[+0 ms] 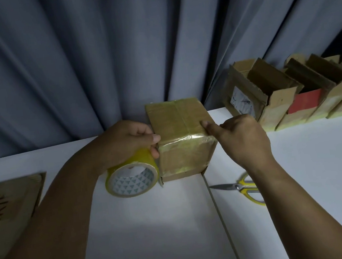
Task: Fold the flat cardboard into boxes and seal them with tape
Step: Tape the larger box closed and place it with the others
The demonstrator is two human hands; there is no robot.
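Observation:
A small folded cardboard box (pixel 179 137) stands on the white table (pixel 148 229) near its far edge, with shiny tape over its top front edge and down its front face. My left hand (pixel 128 141) grips a yellow tape roll (pixel 132 178) against the box's left side, thumb touching the box's corner. My right hand (pixel 240 138) rests at the box's right top edge, its thumb pressing the tape down on the box's top.
Scissors (pixel 240 187) with yellow handles lie right of the box, partly under my right forearm. A row of folded boxes (pixel 291 101) lines the back right. Flat printed cardboard (pixel 10 213) lies at the left edge. A grey curtain (pixel 91 53) hangs behind the table.

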